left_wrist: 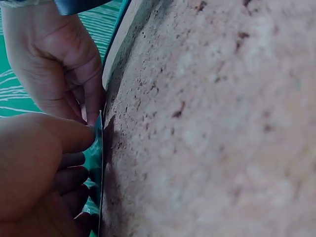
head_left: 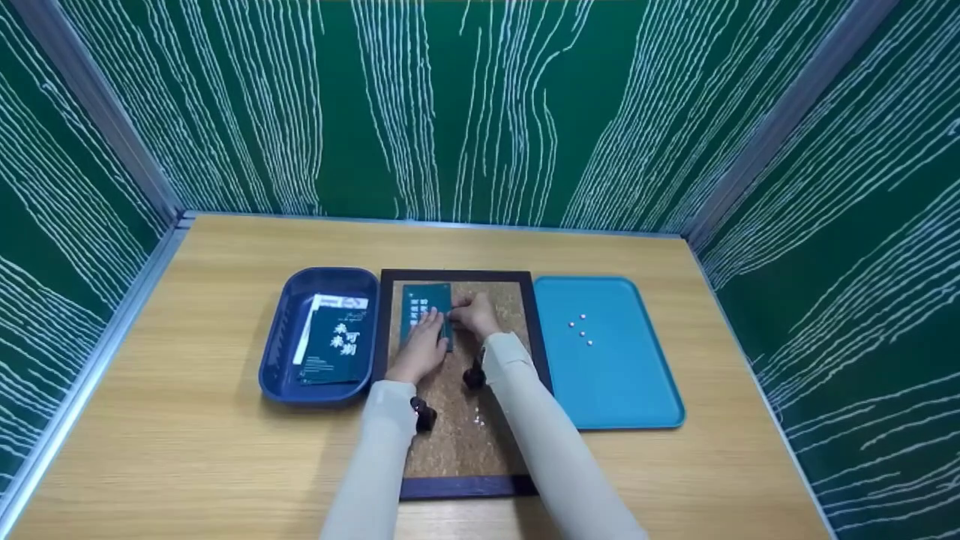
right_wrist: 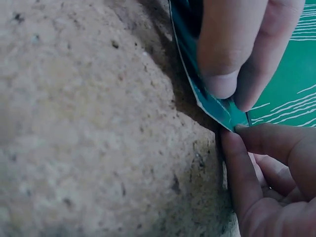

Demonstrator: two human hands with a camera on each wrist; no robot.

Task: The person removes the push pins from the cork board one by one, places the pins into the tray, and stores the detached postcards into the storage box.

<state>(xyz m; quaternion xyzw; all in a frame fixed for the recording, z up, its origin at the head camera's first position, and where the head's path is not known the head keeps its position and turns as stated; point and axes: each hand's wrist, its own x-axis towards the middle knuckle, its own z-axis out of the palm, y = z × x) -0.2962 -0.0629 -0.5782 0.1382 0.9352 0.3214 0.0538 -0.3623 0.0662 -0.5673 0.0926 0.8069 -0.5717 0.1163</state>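
A green card (head_left: 426, 296) with white characters lies on the upper part of a dark-framed cork board (head_left: 450, 450). My left hand (head_left: 423, 349) rests on the card with its fingers extended. In the left wrist view the thumb of that hand (left_wrist: 34, 168) touches the card near its edge. At the card's right edge, my right hand (head_left: 477, 315) pinches the edge between thumb and forefinger. The right wrist view shows this right hand (right_wrist: 276, 182) at the card (right_wrist: 217, 111), whose edge stands slightly off the cork. Whether a small piece sits between those fingertips is hidden.
To the left stands a dark blue basket (head_left: 274, 375) holding green cards (head_left: 334, 352) and a whitish one. A light blue tray (head_left: 622, 390) on the right carries several small pale round pieces (head_left: 582, 334). Green patterned panels (head_left: 480, 112) enclose the wooden table (head_left: 225, 465).
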